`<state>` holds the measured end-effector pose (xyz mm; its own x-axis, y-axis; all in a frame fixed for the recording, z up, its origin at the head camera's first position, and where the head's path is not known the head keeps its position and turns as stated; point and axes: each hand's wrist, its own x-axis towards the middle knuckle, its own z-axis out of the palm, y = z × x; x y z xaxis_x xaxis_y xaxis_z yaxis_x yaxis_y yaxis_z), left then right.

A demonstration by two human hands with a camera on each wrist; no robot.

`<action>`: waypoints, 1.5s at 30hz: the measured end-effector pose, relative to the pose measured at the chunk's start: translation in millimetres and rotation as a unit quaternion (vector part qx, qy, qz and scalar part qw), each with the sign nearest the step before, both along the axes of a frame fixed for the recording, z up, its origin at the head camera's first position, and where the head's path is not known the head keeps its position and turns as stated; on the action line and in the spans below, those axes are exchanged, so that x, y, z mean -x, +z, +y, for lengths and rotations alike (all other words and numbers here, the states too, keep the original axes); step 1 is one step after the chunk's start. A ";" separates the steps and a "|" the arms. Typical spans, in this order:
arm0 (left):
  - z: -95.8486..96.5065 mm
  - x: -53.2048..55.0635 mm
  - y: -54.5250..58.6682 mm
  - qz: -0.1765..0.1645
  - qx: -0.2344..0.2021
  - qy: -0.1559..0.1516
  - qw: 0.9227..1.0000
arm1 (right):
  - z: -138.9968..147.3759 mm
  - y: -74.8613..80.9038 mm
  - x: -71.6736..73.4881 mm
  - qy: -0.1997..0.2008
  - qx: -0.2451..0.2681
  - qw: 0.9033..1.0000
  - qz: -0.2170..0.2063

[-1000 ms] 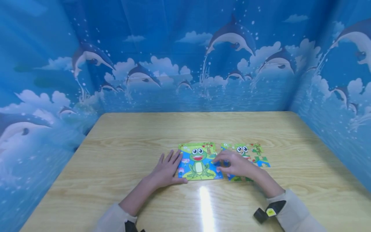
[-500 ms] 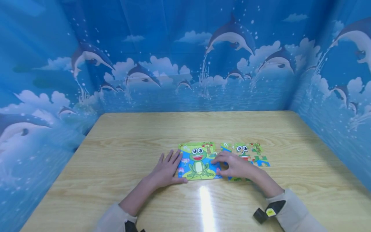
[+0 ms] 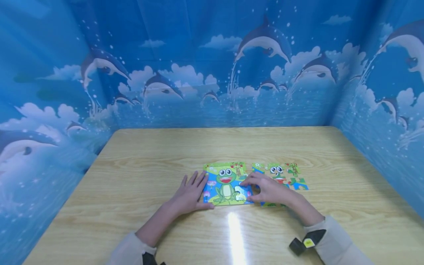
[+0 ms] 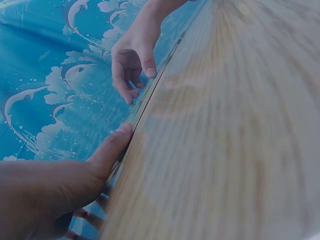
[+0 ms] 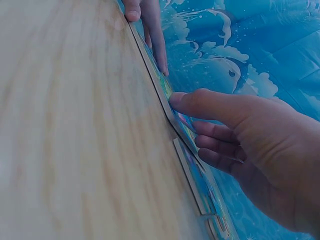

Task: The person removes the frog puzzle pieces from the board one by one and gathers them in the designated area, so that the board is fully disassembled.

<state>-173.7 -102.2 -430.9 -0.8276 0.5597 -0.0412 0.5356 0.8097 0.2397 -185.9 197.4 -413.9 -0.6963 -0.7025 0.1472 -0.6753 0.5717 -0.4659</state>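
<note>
A frog jigsaw puzzle (image 3: pixel 226 184) lies flat on the table in the head view. My left hand (image 3: pixel 188 194) rests against its left side, fingers spread and straight, with the thumb at the lower left corner. At the puzzle's lower right, my right hand (image 3: pixel 265 187) pinches a puzzle piece (image 3: pixel 241 193) between thumb and fingers. That piece catches the light and its jigsaw outline shows whitish. In the right wrist view the right thumb (image 5: pixel 182 101) is at the puzzle's edge, the other fingers curled behind it.
Just right of the puzzle lies a second frog picture of puzzle pieces (image 3: pixel 276 170), with gaps in it and partly covered by the right hand. The wood-grain table (image 3: pixel 159 147) is enclosed by a dolphin-print curtain (image 3: pixel 198 73) at the back and sides.
At the puzzle's lower right, a piece now shines whitish under the right fingers. The right hand has shifted slightly left since a second ago; the left hand stays put.
</note>
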 end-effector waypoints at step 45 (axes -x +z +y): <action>1.0 -1.4 0.9 0.002 0.008 -0.001 1.000 | -0.8 4.7 -1.5 0.006 -0.034 0.999 -0.008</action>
<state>-172.3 -101.3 -430.1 -0.8266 0.5608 -0.0469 0.5382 0.8122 0.2248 -184.4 196.5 -409.2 -0.6898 -0.7187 0.0875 -0.6749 0.5945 -0.4371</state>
